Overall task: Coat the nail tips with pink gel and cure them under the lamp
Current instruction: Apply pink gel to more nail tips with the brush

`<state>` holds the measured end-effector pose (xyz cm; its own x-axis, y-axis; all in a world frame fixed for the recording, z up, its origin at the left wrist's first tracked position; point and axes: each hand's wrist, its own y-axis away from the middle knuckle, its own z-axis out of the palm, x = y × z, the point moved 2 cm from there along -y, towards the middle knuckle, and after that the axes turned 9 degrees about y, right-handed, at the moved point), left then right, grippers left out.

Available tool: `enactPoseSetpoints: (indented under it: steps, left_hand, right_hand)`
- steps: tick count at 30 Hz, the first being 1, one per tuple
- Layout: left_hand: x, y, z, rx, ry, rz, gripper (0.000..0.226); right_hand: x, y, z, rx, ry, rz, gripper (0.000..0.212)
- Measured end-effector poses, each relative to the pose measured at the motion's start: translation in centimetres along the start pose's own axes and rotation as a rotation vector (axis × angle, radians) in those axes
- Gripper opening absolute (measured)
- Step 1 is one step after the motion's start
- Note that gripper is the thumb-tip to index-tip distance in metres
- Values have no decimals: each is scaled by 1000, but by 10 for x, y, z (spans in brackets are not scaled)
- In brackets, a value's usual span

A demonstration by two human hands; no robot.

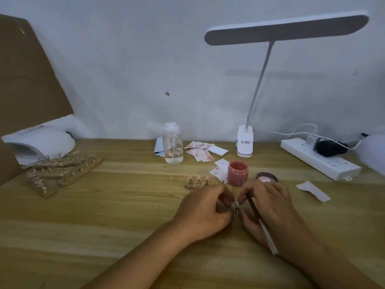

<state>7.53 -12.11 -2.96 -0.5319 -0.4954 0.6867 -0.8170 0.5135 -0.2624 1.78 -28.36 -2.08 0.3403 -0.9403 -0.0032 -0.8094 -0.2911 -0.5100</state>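
A white dome-shaped curing lamp sits at the far left edge of the pale wooden table, its mouth facing a heap of wooden racks studded with brass pegs. Whether the tips on these are coated cannot be told from here. At the back edge stands a clear plastic pump bottle, with pink-stained paper wipes scattered just beside it.

Near the table's middle, a short wooden strip carrying three pink-coated nail tips suggests part of the batch is already painted; nothing shows whether they have been cured.

Just in front of it the left hand is curled, its fingertips closing in a pinch on a small brass peg topped by a pale nail tip, though the contact is partly hidden. That tip looks whitish and uncoated, tiny, upright between both hands.

Behind the hands an open round jar of pink gel stands beside its dark lid, which lies face up. The right hand grips a slim brown-and-white brush, bristle end raised toward the jar, while its fingertips steady the peg.

A white gooseneck desk lamp arches over the back right, and a white power strip lies along the right edge.

By the look of it, this tip awaits its coat, and the curing lamp lies well apart.
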Motion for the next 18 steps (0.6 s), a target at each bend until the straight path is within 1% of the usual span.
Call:
enactPoseSetpoints:
  steps: [3,5,6,8,10,12,13,16,18]
  left_hand:
    - [-2,-1,3,38,26,-22,19]
    - [-1,0,6,54,13,-8,16]
    - [-1,0,8,62,8,-3,14]
    - [-1,0,9,69,17,-6,10]
    - [-2,-1,9,73,38,-5,11]
    - [-2,-1,8,86,51,0,14]
    - [-2,-1,8,88,53,-1,15]
    - [-3,-2,8,80,57,-9,12]
    - [-4,-2,7,87,76,-21,12]
  right_hand:
    - [-1,1,-6,24,12,-1,30]
    - [1,1,-9,65,-19,54,29]
    - [3,0,-12,107,-70,125,26]
    - [8,-3,-17,211,-269,309,15]
    - [15,-5,-19,285,-473,468,17]
    - [23,-5,-17,290,-598,581,9]
    - [24,-5,-17,277,-641,615,9]
    - [23,-9,-18,247,-721,595,9]
    - [22,-16,-21,240,-732,572,7]
